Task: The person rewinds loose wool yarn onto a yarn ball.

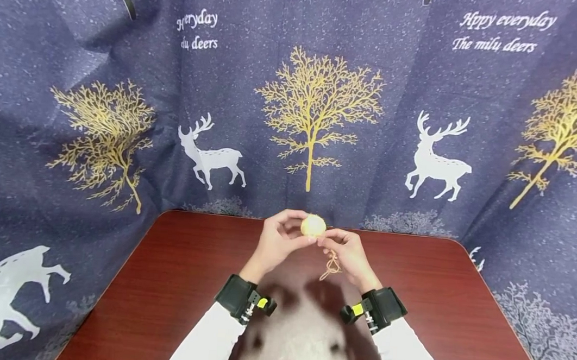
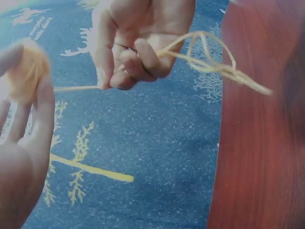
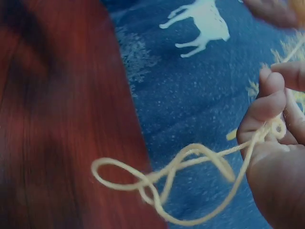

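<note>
A small pale-yellow ball of yarn (image 1: 313, 226) is held up above the far part of the table, between the fingers and thumb of my left hand (image 1: 276, 241). Just to its right, my right hand (image 1: 350, 255) pinches the yarn strand (image 2: 78, 88), which runs straight from the ball to the fingertips in the left wrist view. Slack loops of yarn (image 3: 164, 179) hang out of the right palm, tangled together; the other fingers curl over that part. In the right wrist view the ball is mostly cut off at the top corner.
A reddish-brown wooden table (image 1: 175, 283) spreads beneath both hands, with a glossy pale patch (image 1: 300, 333) at its near middle. Behind it hangs a dark blue curtain (image 1: 326, 19) printed with deer and trees. Each wrist wears a black strap with a camera (image 1: 237, 298).
</note>
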A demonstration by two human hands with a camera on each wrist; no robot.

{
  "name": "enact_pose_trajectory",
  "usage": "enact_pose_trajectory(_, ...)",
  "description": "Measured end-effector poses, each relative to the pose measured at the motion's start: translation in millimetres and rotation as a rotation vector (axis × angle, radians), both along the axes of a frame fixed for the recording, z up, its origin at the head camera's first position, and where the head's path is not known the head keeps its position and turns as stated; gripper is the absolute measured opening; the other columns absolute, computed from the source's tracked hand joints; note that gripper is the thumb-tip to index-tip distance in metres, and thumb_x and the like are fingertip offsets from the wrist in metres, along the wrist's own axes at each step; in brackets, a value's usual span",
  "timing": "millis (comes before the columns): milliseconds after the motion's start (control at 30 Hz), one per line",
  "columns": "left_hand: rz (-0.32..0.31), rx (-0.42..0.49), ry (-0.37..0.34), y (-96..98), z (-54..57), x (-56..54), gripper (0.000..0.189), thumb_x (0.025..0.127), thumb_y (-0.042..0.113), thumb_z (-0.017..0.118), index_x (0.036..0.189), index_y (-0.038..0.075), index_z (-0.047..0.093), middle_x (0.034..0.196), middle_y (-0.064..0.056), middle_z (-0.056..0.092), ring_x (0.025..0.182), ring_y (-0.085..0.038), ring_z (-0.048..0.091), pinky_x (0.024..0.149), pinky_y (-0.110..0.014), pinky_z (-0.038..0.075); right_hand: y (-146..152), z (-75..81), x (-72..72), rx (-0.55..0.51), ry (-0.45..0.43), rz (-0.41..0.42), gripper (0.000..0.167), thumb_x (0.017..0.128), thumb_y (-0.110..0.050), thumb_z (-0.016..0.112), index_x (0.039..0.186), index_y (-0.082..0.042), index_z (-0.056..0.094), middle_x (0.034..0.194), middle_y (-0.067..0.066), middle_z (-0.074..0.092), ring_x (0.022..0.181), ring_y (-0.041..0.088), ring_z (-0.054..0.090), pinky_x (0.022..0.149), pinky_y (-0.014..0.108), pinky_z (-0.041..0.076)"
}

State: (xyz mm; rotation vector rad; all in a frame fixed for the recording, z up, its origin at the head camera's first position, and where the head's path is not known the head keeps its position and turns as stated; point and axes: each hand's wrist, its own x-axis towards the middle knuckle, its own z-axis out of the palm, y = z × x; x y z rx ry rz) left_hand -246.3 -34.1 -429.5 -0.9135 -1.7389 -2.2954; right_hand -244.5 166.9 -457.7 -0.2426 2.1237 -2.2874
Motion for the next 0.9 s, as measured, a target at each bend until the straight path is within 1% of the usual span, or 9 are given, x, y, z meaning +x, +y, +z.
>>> enact_pose_trajectory(100,0.095,0.011,-0.044,3.3,-4.1,-11.1,0.044,0.076,-0.017,0.078,0.117,-0.013,0.063,0.113,-0.032,0.067,0.095,-0.017,0.070,0.093,-0.050,0.057,-5.7,2.0,7.0,0.239,0.132,-0.038,0.005,0.087,-0.002,0.074,0.093,-0.002,0.075,0.077,0.008,0.071,0.063,0.014,0.061,0.054,0.022,0.050)
enact_pose_trajectory(167,0.135,-0.032,-0.078,4.3,-10.4,-19.4,0.042,0.076,-0.015,0.080,0.116,-0.010,0.065,0.112,-0.030,0.068,0.094,-0.019,0.070,0.091,-0.051,0.057,-9.0,5.8,12.5,0.367,0.236,-0.067,0.005,0.086,-0.002,0.075,0.091,-0.002,0.075,0.075,0.008,0.069,0.062,0.014,0.060,0.053,0.022,0.048)
enact_pose_trajectory(267,0.140,-0.142,-0.118,4.2,-23.0,-30.8,0.041,0.077,-0.010,0.082,0.115,-0.005,0.068,0.111,-0.022,0.070,0.094,-0.025,0.070,0.085,-0.043,0.060,-11.8,13.3,18.3,0.492,0.348,-0.102,0.007,0.085,-0.002,0.077,0.088,-0.008,0.075,0.071,0.001,0.067,0.061,0.011,0.057,0.052,0.021,0.045)
enact_pose_trajectory(367,0.097,-0.241,-0.140,2.5,-38.9,-39.2,0.041,0.077,-0.007,0.083,0.115,-0.002,0.069,0.109,-0.017,0.071,0.094,-0.031,0.070,0.079,-0.032,0.061,-12.6,21.6,19.4,0.522,0.403,-0.105,0.007,0.084,-0.002,0.076,0.088,-0.008,0.074,0.072,-0.003,0.068,0.060,0.010,0.056,0.052,0.022,0.047)
enact_pose_trajectory(500,0.016,-0.330,-0.135,-1.2,-59.0,-41.8,0.040,0.077,-0.003,0.085,0.113,-0.001,0.070,0.104,-0.016,0.072,0.093,-0.032,0.070,0.078,-0.030,0.060,-9.9,28.5,13.9,0.464,0.373,-0.075,0.004,0.085,-0.003,0.075,0.089,-0.005,0.075,0.072,0.005,0.069,0.058,0.015,0.057,0.049,0.023,0.048)
enact_pose_trajectory(633,-0.088,-0.417,-0.109,-6.4,-66.8,-31.3,0.038,0.077,-0.001,0.086,0.112,0.000,0.071,0.101,-0.014,0.073,0.092,-0.025,0.069,0.081,-0.035,0.060,-6.5,30.8,6.1,0.302,0.221,-0.024,0.009,0.088,-0.004,0.074,0.095,0.002,0.073,0.073,0.010,0.068,0.056,0.014,0.056,0.044,0.020,0.045)
enact_pose_trajectory(767,-0.217,-0.412,-0.097,-11.4,-61.2,-14.0,0.039,0.078,-0.005,0.083,0.113,-0.003,0.069,0.103,-0.017,0.072,0.094,-0.020,0.069,0.085,-0.040,0.060,-4.4,26.7,-2.0,0.141,0.093,0.005,0.018,0.090,-0.005,0.074,0.101,0.009,0.070,0.075,0.006,0.067,0.057,0.010,0.054,0.044,0.018,0.040)
enact_pose_trajectory(833,-0.266,-0.352,-0.097,-12.3,-55.0,-6.7,0.040,0.078,-0.008,0.081,0.115,-0.007,0.067,0.105,-0.019,0.072,0.096,-0.019,0.069,0.087,-0.040,0.060,-4.6,21.3,-5.3,0.085,0.059,0.010,0.022,0.090,-0.004,0.073,0.103,0.012,0.068,0.076,0.004,0.068,0.059,0.009,0.055,0.048,0.017,0.043)
enact_pose_trajectory(900,-0.281,-0.268,-0.090,-12.1,-47.2,-1.0,0.042,0.077,-0.011,0.079,0.116,-0.011,0.064,0.107,-0.021,0.071,0.097,-0.019,0.070,0.088,-0.041,0.060,-6.2,15.4,-6.8,0.062,0.035,-0.001,0.022,0.091,-0.004,0.073,0.104,0.013,0.068,0.078,0.002,0.069,0.063,0.009,0.059,0.052,0.018,0.048)
